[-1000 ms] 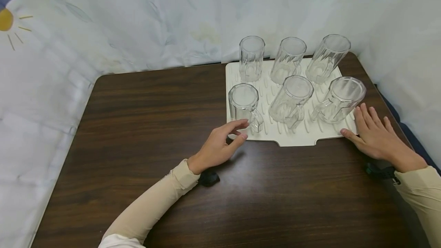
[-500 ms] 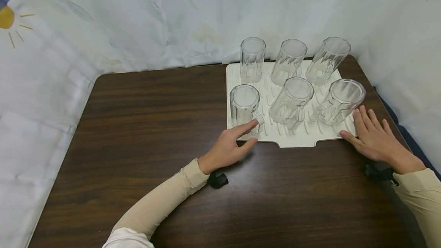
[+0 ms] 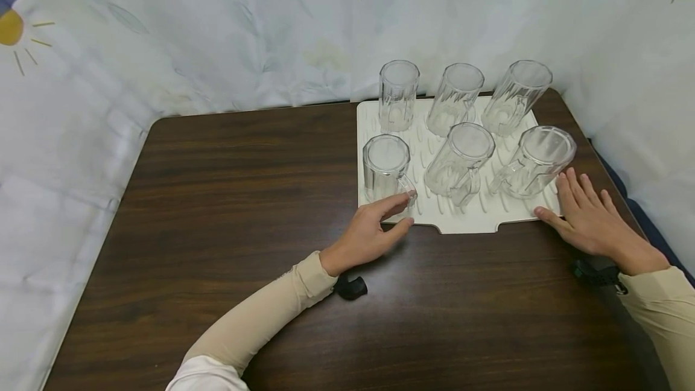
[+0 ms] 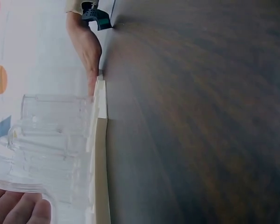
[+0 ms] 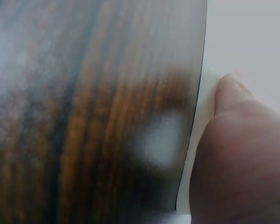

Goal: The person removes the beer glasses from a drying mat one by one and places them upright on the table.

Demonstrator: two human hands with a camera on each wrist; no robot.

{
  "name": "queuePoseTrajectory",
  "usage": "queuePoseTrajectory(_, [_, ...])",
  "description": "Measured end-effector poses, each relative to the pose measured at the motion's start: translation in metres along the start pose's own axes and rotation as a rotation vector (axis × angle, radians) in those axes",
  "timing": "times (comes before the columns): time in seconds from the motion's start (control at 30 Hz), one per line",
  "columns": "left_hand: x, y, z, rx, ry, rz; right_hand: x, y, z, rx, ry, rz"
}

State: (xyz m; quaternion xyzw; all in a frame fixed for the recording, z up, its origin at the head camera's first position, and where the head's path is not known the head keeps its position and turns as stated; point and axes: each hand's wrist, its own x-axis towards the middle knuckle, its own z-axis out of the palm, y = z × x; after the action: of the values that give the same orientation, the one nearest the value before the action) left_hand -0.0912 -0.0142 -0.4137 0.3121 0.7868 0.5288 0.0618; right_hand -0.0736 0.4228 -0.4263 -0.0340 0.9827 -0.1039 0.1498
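In the head view, my left hand [image 3: 371, 237] reaches the handle of a clear glass mug [image 3: 387, 162] at the front left of a white ridged tray [image 3: 461, 222]. Its fingertips overlap the handle, and the thumb stands apart from them. The left wrist view shows the fingers [image 4: 21, 207] right at the clear handle [image 4: 23, 186]. My right hand [image 3: 599, 222] rests flat with spread fingers on the tray's front right corner, beside another glass mug [image 3: 534, 162]. From the right wrist, its thumb [image 5: 233, 93] shows along the tray's pale edge [image 5: 196, 140].
A third mug [image 3: 458, 158] stands in the tray's front row. Behind are more glass mugs [image 3: 399, 95], [image 3: 456, 98], [image 3: 513, 98]. A dark wooden table [image 3: 244, 186] lies under the tray. White printed cloth [image 3: 244, 29] hangs along the back and sides.
My left hand has moved right, from beside the front left mug to its handle, and its fingers have straightened a little. The right hand and the mugs have stayed in place.
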Motion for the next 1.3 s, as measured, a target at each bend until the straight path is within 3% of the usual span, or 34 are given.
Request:
queuePoseTrajectory(0.63, [0.002, -0.006, 0.008, 0.045, 0.241, 0.121, 0.001, -0.001, 0.001, 0.006, 0.013, -0.001])
queuePoseTrajectory(1.03, [0.000, -0.004, 0.004, 0.055, 0.281, 0.218, 0.000, -0.001, 0.000, 0.010, 0.018, 0.005])
queuePoseTrajectory(1.3, [0.000, -0.002, -0.004, 0.126, 0.310, 0.252, 0.000, 0.000, 0.001, 0.010, 0.016, 0.008])
